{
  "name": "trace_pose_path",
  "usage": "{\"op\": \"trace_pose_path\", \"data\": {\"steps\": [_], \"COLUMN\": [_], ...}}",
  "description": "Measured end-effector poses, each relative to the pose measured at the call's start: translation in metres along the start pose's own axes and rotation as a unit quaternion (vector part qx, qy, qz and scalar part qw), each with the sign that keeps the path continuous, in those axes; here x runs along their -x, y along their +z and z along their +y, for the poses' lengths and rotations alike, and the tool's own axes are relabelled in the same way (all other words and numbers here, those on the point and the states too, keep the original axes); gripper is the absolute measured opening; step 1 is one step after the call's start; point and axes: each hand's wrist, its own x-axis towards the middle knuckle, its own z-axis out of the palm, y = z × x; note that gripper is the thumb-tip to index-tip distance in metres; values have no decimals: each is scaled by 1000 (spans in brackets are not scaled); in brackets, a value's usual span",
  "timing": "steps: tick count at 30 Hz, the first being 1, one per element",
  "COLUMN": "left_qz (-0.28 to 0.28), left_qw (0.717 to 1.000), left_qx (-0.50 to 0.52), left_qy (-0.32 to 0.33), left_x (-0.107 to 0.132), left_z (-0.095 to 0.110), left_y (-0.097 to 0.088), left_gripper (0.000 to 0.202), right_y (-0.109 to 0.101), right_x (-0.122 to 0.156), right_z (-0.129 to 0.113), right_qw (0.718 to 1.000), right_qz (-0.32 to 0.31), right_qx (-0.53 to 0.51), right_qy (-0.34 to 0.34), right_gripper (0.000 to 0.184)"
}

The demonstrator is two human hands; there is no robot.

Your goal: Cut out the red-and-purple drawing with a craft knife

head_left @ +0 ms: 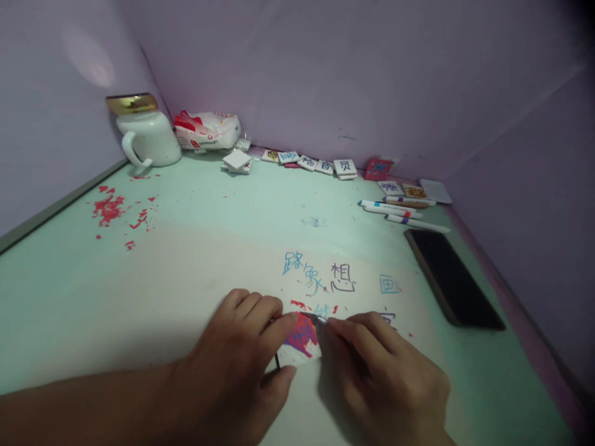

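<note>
A small square white tile [302, 339], partly coated in red with purple strokes, is gripped at its left side by my left hand [248, 347]. The fingers press its upper edge and the thumb its lower edge. My right hand [385, 365] is closed around a thin, dark blade-like tool [318, 318], its tip touching the tile's top right edge. Most of that tool is hidden by the fingers, so its exact kind does not show. Red flakes [297, 304] lie just beyond the tile, on a pale sheet [223, 263] with handwritten blue and purple characters.
A dark phone [453, 279] and several marker pens [402, 210] lie to the right. Lettered tiles [344, 167] line the back wall. At the back left are a white mug [153, 139], a tissue pack [209, 131] and a pile of red shavings [109, 207].
</note>
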Motion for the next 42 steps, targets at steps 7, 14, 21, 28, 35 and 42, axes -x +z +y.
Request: {"op": "trace_pose_path", "data": {"steps": [7, 14, 21, 28, 35, 42], "left_qz": [-3, 0, -4, 0, 3, 6], "left_qw": [1000, 1000, 1000, 1000, 1000, 1000], "left_qx": [1, -4, -4, -3, -4, -4], "left_qy": [4, 6, 0, 6, 7, 13], "left_x": [0, -1, -1, -1, 0, -1], "left_z": [-1, 0, 1, 0, 0, 1], "left_y": [-1, -1, -2, -1, -1, -1], "left_gripper": [27, 24, 21, 19, 21, 21], "right_y": [2, 1, 3, 0, 2, 2], "right_x": [-1, -2, -1, -3, -9, -6], "right_z": [-2, -5, -2, -3, -6, -6], "right_qw": [1000, 999, 999, 999, 998, 996], "right_qz": [-8, -10, -3, -7, 0, -4], "right_qx": [16, 29, 36, 51, 59, 82], "right_qy": [0, 9, -1, -12, -19, -34], "right_gripper": [11, 13, 15, 19, 22, 21]}}
